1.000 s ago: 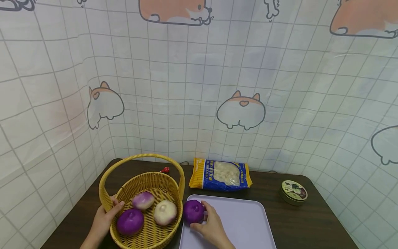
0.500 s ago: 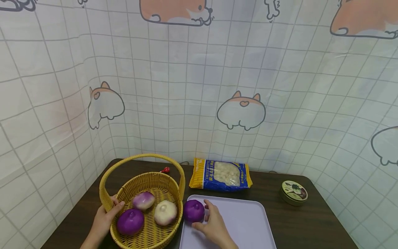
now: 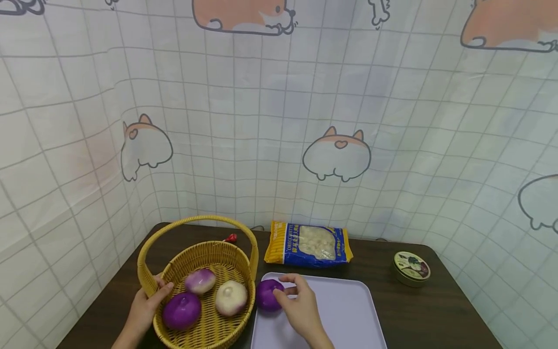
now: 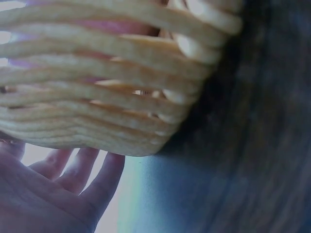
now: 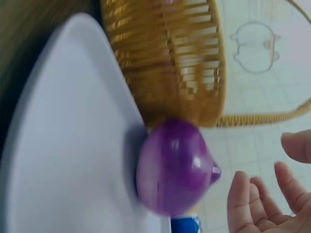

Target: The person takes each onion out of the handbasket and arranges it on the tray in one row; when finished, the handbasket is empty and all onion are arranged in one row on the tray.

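My left hand (image 3: 146, 306) grips the left side of a yellow woven basket (image 3: 213, 330), thumb over the rim near the handle's foot. In the left wrist view its fingers (image 4: 80, 170) lie against the outside of the weave. Inside the basket are a purple onion (image 3: 181, 311), a purple-and-white onion (image 3: 200, 281) and a whitish onion (image 3: 231, 298). Another purple onion (image 3: 266, 296) sits on a pale lilac tray (image 3: 340, 310), close beside the basket. My right hand (image 3: 302, 310) hovers by that onion; the right wrist view shows its fingers apart from the onion (image 5: 175, 170), holding nothing.
Behind the tray lies a blue-and-yellow pasta bag (image 3: 309, 245). A round tin (image 3: 411, 269) stands at the right on the dark table (image 3: 436, 315). A small red wrapped object (image 3: 231, 238) lies behind the basket. The basket's tall handle (image 3: 205, 218) arches above it.
My right hand has let go of the purple onion on the tray and lifted off it, its fingers moving up and away. The left hand and the basket stay put.
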`<state>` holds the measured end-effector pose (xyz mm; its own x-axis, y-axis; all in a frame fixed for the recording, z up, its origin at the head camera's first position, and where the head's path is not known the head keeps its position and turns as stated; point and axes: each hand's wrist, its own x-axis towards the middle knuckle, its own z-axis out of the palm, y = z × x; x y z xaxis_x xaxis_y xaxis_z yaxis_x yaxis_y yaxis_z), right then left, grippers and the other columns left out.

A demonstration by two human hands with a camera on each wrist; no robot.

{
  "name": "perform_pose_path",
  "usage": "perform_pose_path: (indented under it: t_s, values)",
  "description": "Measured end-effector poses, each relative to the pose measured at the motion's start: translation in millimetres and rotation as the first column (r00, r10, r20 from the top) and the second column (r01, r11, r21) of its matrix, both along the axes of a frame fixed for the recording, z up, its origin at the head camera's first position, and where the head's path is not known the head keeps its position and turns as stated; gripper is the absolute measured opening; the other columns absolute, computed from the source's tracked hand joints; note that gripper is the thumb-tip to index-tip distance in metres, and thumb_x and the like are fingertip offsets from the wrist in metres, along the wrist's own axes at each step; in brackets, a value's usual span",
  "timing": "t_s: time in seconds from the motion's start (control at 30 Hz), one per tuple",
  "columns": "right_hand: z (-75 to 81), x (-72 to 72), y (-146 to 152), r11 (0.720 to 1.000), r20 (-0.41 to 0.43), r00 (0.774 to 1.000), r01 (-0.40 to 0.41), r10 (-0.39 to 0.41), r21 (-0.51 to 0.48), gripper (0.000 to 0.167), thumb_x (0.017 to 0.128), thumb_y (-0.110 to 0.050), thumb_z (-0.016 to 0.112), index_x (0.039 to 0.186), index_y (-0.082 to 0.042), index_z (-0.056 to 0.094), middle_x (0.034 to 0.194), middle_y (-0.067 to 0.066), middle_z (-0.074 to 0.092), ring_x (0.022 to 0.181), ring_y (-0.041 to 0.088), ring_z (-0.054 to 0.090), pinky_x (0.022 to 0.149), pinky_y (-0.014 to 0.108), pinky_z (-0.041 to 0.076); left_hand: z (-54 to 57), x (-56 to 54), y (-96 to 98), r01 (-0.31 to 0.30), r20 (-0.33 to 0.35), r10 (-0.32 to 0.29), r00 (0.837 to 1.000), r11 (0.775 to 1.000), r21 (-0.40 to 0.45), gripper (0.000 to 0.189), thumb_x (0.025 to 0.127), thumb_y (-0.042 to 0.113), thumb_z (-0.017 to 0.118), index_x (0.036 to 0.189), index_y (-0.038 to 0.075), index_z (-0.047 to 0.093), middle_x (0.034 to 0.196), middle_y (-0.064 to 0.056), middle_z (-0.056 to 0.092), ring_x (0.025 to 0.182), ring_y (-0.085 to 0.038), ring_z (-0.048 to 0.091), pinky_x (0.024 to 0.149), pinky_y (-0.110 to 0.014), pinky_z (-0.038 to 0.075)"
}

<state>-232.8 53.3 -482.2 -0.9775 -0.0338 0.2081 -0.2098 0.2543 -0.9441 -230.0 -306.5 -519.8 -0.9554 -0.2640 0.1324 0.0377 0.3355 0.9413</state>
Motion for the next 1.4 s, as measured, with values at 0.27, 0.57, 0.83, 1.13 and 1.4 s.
perform_pose_path:
  t_s: [0.27,0.57,0.83,1.13,1.4]
  values:
    - [1.7,17.6,-33,0.976,-0.048,0.996,-0.088,0.08,-0.201,0.016,0.087,-0.001,0.07,0.102,-0.002,0.066,0.096,0.01,0.067,0.078,0.009,0.06,0.067,0.02,0.049,4.0,-1.9,0.4,0.03,-0.003,-0.03,1.0,0.999,0.015,0.034,0.099,0.027,0.059,0.098,-0.005,0.047,0.137,-0.021,0.049,0.108,0.003,0.047,0.085,-0.011,0.037]
    - [-5.2,35.1,-66,0.949,-0.215,0.951,-0.263,0.224,-0.172,0.015,0.086,-0.002,0.07,0.099,-0.008,0.067,0.104,0.012,0.064,0.09,0.02,0.061,0.079,0.031,0.053,7.6,-3.6,0.3,0.041,-0.02,-0.04,0.999,0.999,0.018,0.034,0.099,0.025,0.059,0.098,-0.006,0.045,0.138,-0.021,0.048,0.122,-0.02,0.048,0.09,-0.016,0.037]
    - [-8.8,36.8,-72,0.955,-0.315,0.91,-0.294,0.269,-0.036,0.015,0.085,-0.01,0.071,0.1,-0.011,0.068,0.11,0.01,0.063,0.097,0.014,0.059,0.081,0.034,0.05,10.1,-3.4,-1.4,0.025,-0.029,-0.025,0.999,1.0,0.003,0.033,0.099,0.024,0.059,0.096,-0.006,0.046,0.133,-0.016,0.051,0.123,-0.021,0.047,0.085,-0.008,0.035]
    - [-12.1,33.0,-75,0.964,-0.285,0.922,-0.265,0.262,0.03,0.025,0.081,-0.005,0.074,0.105,-0.013,0.067,0.112,0.005,0.063,0.102,0.009,0.059,0.082,0.032,0.054,0.7,0.5,-1.1,-0.009,-0.011,0.008,1.0,1.0,-0.005,0.03,0.097,0.023,0.062,0.094,-0.003,0.049,0.116,-0.006,0.056,0.105,0.005,0.047,0.082,-0.012,0.038]
    - [12.0,21.1,-83,0.949,-0.109,0.962,-0.224,0.252,0.221,0.047,0.08,-0.014,0.076,0.124,-0.016,0.06,0.115,0.004,0.062,0.096,0.015,0.061,0.078,0.026,0.05,0.2,-0.2,-0.7,0.008,0.014,-0.008,1.0,1.0,-0.01,0.035,0.099,0.027,0.06,0.097,-0.006,0.046,0.132,-0.018,0.049,0.127,-0.028,0.043,0.086,-0.014,0.034]
